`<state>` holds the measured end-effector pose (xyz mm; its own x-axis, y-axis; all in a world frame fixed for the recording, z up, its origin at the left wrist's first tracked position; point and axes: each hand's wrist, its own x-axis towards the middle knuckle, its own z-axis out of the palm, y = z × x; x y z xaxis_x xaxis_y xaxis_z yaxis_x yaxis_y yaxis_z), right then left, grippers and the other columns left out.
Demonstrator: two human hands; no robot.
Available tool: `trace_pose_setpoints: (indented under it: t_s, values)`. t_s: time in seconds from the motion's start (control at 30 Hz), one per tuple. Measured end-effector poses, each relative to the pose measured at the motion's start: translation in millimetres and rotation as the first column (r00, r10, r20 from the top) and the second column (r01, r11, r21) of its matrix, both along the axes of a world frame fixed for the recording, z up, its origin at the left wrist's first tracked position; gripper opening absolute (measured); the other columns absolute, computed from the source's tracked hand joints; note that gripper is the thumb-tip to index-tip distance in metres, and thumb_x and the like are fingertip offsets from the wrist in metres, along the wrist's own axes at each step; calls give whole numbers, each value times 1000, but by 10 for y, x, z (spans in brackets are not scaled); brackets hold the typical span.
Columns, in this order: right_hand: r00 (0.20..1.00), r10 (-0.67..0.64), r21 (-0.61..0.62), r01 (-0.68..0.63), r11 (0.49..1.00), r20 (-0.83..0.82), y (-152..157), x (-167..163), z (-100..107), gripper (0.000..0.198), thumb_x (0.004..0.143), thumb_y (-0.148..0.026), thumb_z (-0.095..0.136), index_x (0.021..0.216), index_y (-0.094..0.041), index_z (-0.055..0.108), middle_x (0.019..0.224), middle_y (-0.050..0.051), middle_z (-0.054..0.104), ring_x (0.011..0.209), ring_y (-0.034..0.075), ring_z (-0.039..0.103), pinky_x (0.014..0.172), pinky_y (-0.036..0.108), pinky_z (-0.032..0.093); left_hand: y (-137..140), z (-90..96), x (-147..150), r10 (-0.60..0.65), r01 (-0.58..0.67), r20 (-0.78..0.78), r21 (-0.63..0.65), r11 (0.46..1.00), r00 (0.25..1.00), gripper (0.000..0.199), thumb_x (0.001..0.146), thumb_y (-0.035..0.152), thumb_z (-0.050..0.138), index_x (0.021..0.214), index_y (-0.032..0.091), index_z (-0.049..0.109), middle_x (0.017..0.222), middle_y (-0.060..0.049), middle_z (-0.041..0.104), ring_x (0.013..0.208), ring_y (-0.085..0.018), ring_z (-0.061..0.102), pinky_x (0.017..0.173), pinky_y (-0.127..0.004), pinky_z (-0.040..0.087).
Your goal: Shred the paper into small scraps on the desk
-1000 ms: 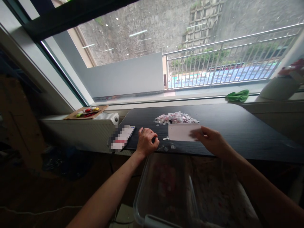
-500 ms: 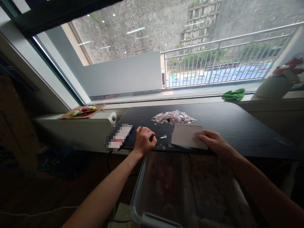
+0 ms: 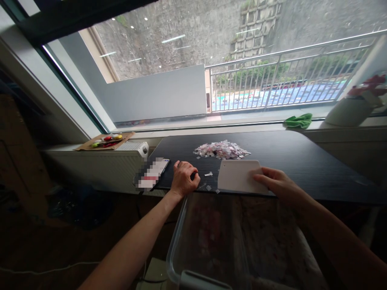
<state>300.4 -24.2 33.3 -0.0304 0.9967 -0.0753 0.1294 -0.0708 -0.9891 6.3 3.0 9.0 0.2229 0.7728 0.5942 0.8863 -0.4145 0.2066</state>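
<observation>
My right hand (image 3: 279, 182) pinches a flat white plastic scraper (image 3: 238, 175) with a small hole in one corner. The scraper lies low over the front edge of the black table (image 3: 281, 151). Behind it is a heap of small pale paper scraps (image 3: 222, 149). Curled closed, my left hand (image 3: 185, 178) rests at the table edge; whatever its fingers may hold is hidden. A few loose scraps (image 3: 208, 174) lie between my hands. Below the edge stands a clear plastic box (image 3: 177, 251) with blurred reddish contents.
A phone (image 3: 152, 174) lies at the table's left edge. Left of it is a radiator (image 3: 121, 165) with cardboard (image 3: 113, 141) and colourful items on top. A green cloth (image 3: 298, 121) and a white pot (image 3: 349, 110) are on the windowsill.
The scraper has come slightly toward me, down to the table's front edge, and covers a bit more of it. My left hand stays in place.
</observation>
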Motion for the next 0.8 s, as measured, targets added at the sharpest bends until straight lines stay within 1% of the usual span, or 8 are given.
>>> trace_pose_setpoints:
  t_s: [0.13, 0.3, 0.37, 0.47, 0.57, 0.63, 0.8]
  values:
    - [1000, -7, -8, 8, 1000, 14, -15, 18, -6, 23, 70, -30, 68, 88, -18, 75, 83, 3, 77, 71, 19, 70, 63, 26, 56, 3, -3, -1, 0, 0, 1, -4, 1000, 1000, 10, 75, 22, 55, 72, 22, 64, 79, -3, 65, 93, -23, 59, 108, -51, 28]
    - [997, 35, -43, -39, 998, -75, -62, -88, 32, 21, 68, -29, 70, 85, -19, 76, 81, 2, 76, 70, 17, 68, 63, 24, 54, -3, 1, -1, -3, 3, 0, -1, 1000, 1000, 10, 76, 22, 55, 72, 21, 64, 79, -3, 65, 93, -23, 59, 108, -52, 28]
    - [995, 50, -46, -55, 997, -88, -49, -124, 52, 23, 67, -29, 71, 86, -19, 76, 82, 2, 76, 70, 16, 68, 63, 23, 53, -3, 2, 0, 1, -1, -1, -3, 1000, 1000, 10, 76, 22, 55, 72, 21, 64, 79, -3, 64, 93, -23, 58, 108, -52, 28]
    - [996, 64, -16, -65, 998, -57, 9, -168, 52, 26, 65, -30, 71, 88, -18, 75, 84, 3, 76, 71, 16, 67, 64, 24, 53, -1, -1, 2, 8, -8, -1, -8, 1000, 1000, 10, 75, 22, 55, 72, 22, 64, 79, -3, 64, 93, -23, 58, 107, -51, 29]
    - [1000, 22, 49, -21, 999, -16, 80, -218, 14, 27, 66, -32, 69, 88, -17, 74, 84, 3, 75, 70, 17, 67, 65, 26, 53, 1, -5, 2, 10, -10, 2, -8, 1000, 1000, 11, 75, 23, 54, 72, 22, 65, 80, -3, 64, 94, -23, 58, 108, -51, 28]
    - [1000, 10, 70, -10, 998, 8, 114, -252, -14, 27, 65, -32, 68, 87, -17, 74, 83, 3, 75, 71, 17, 67, 66, 27, 53, 2, -8, 0, 7, -7, 4, -7, 1000, 1000, 11, 76, 23, 54, 72, 22, 65, 79, -3, 64, 94, -23, 58, 108, -52, 28]
    - [998, 57, 50, -59, 997, 32, 85, -316, -12, 29, 66, -34, 69, 88, -16, 75, 85, 5, 76, 76, 20, 69, 69, 29, 55, 2, -8, 1, 8, -8, 9, -7, 1000, 1000, 11, 75, 23, 55, 72, 23, 65, 79, -3, 65, 94, -23, 58, 108, -52, 28]
